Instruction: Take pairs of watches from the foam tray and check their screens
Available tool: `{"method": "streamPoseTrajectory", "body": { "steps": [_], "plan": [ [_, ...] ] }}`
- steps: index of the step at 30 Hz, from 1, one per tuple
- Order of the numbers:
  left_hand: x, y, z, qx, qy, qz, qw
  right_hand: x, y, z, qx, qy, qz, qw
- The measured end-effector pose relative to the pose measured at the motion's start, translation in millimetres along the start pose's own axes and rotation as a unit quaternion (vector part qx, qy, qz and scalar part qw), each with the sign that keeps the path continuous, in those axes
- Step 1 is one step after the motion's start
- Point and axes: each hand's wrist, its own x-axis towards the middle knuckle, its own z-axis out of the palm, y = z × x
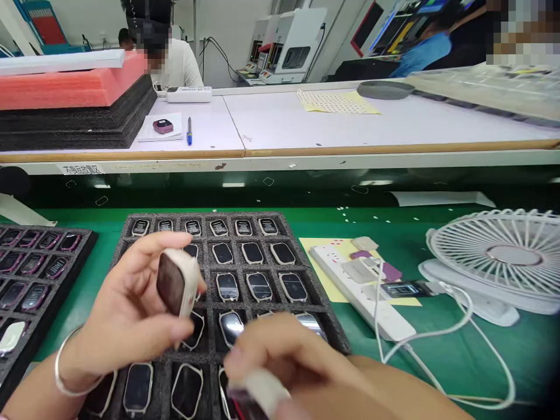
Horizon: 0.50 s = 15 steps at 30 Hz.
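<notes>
My left hand (131, 309) is closed around a cream-cased watch body (176, 281) with a dark screen, held upright above a black foam tray (205, 217). That tray holds several watch bodies (258, 286) in square pockets. My right hand (284, 364), blurred and low in the view, grips a second whitish watch body (262, 392) over the tray's near rows. A silver bangle (65, 364) circles my left wrist.
A second foam tray (81, 248) of purple-edged watches lies at the left. To the right sit a white power strip (371, 303), a yellow sheet (324, 274), cables and a white fan (499, 256). A raised white shelf (306, 125) carries foam stacks, a pen, and people work behind it.
</notes>
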Motion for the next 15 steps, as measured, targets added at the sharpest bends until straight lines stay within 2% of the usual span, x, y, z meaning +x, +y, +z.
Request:
{"method": "streamPoseTrajectory", "body": {
  "steps": [3,4,6,9,11,15],
  "plan": [
    [22,-26,-8,0.071,0.087,-0.008,0.994,17,22,-3,0.156,0.144,0.057,0.976],
    [29,-34,-10,0.079,0.099,-0.016,0.992,23,32,-4,0.207,0.195,0.064,0.957],
    [38,-49,-14,0.081,0.109,-0.037,0.990,35,51,-10,0.295,0.255,0.111,0.914],
    [44,-62,-16,0.072,0.122,-0.056,0.988,48,72,-24,0.365,0.307,0.152,0.866],
    [45,-64,-16,0.062,0.120,-0.066,0.989,51,77,-31,0.387,0.326,0.161,0.847],
    [42,-63,-14,0.033,0.109,-0.080,0.990,50,79,-34,0.383,0.331,0.167,0.846]
  ]
}}
